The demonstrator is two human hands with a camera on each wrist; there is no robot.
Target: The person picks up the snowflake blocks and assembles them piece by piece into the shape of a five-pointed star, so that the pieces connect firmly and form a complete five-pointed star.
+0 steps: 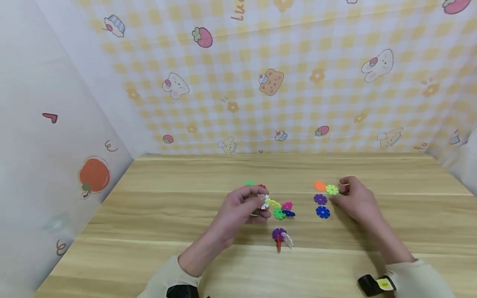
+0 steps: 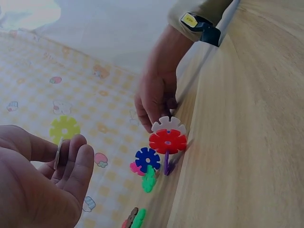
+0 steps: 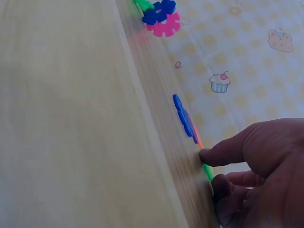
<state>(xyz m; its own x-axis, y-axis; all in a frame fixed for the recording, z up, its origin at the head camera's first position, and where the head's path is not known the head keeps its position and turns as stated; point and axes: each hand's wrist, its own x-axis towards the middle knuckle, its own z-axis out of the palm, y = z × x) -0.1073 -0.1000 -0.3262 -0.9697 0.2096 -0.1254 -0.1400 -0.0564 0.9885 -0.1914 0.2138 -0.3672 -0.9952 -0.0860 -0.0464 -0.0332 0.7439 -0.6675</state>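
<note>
Left hand [image 1: 238,209]: pinches white disc [image 1: 265,203], notched like flower, joined to yellow disc [image 2: 65,128] | right hand [image 1: 355,200]: fingertips at notched lime disc [image 1: 332,190]; grip, I cannot tell

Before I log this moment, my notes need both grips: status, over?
Left grip pinching white disc, yellow disc attached. Right grip at yellow-green disc, hold unclear. Possible snag: orange disc close beside it.
</note>
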